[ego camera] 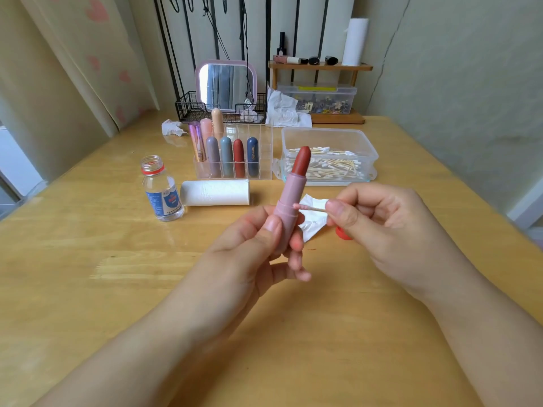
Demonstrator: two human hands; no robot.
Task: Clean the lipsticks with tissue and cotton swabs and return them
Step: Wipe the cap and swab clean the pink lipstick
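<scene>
My left hand (258, 245) grips an uncapped pink lipstick (289, 201) upright, its red bullet extended at the top. My right hand (382, 221) pinches a cotton swab (308, 207) whose pink-stained tip touches the tube's collar. A white tissue (316, 221) lies on the table behind the lipstick. A clear organizer (258, 154) holds several capped lipsticks. A clear box (329, 136) holds many cotton swabs.
An open small bottle (161, 192) of clear liquid stands at the left, and a red cap (342, 233) lies under my right hand. A tissue roll (216, 193) lies before the organizer. Crumpled tissues, a mirror (226, 86), a wire basket and a shelf stand at the back.
</scene>
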